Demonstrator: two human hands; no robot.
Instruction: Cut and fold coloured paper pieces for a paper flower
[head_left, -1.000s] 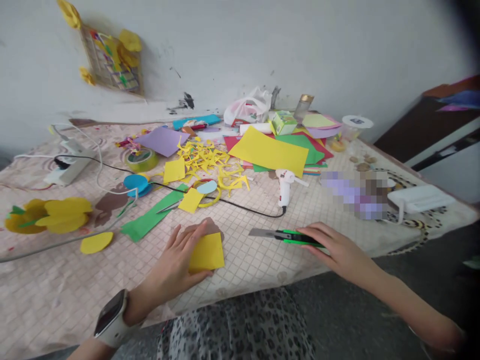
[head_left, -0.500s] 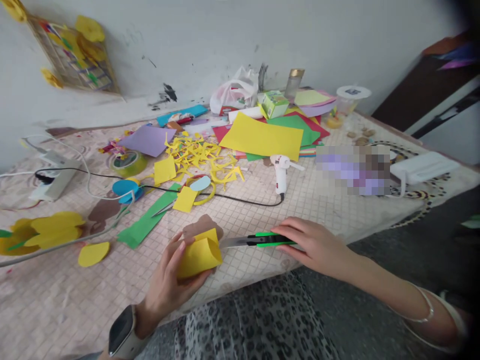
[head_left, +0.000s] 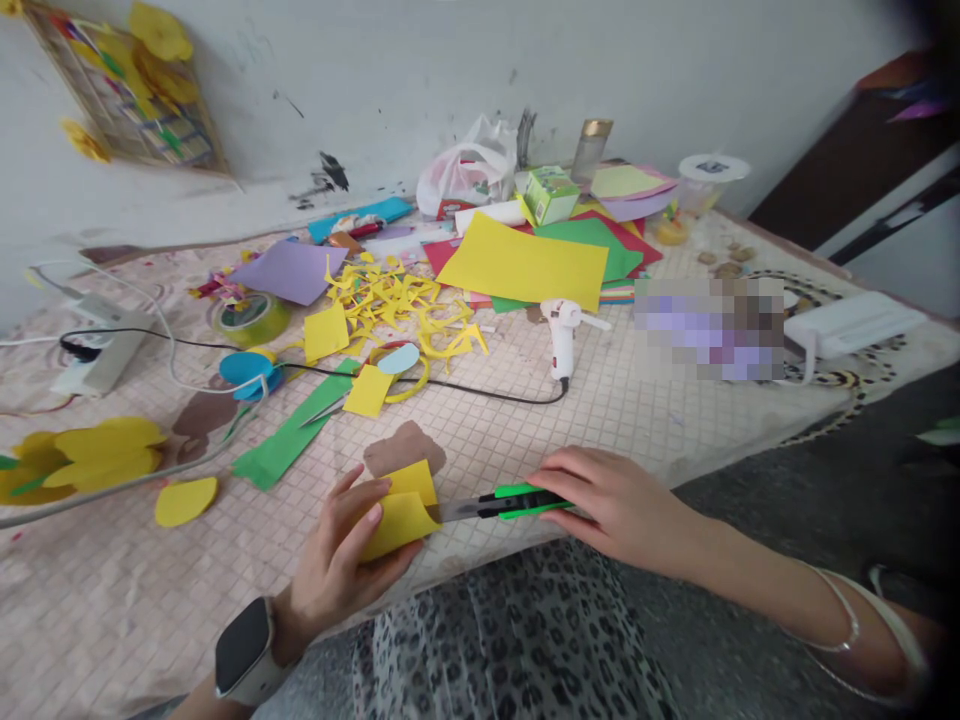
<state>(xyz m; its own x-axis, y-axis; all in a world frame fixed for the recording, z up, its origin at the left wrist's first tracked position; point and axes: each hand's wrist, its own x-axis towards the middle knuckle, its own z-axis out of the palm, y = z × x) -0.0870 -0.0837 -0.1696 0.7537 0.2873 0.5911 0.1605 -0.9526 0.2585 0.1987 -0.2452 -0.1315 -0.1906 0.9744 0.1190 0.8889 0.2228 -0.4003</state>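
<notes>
Head view: left grip (head_left: 341,555) holds folded yellow sheet (head_left: 397,525); right grip (head_left: 604,495) grasps green cutter (head_left: 517,501), blade (head_left: 459,510) inside fold

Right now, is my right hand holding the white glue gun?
No, your right hand holds the green cutter; the glue gun lies on the tablecloth.

The left hand (head_left: 337,565) and right hand (head_left: 600,505) are bare, as are the forearms. A smartwatch (head_left: 244,643) with a dark, round-cornered screen and a pale strap circles the left wrist. A thin, silvery bangle (head_left: 853,632) rings the right forearm. Below the waist hangs a gathered grey garment (head_left: 510,640) printed with black leopard spots.
</notes>
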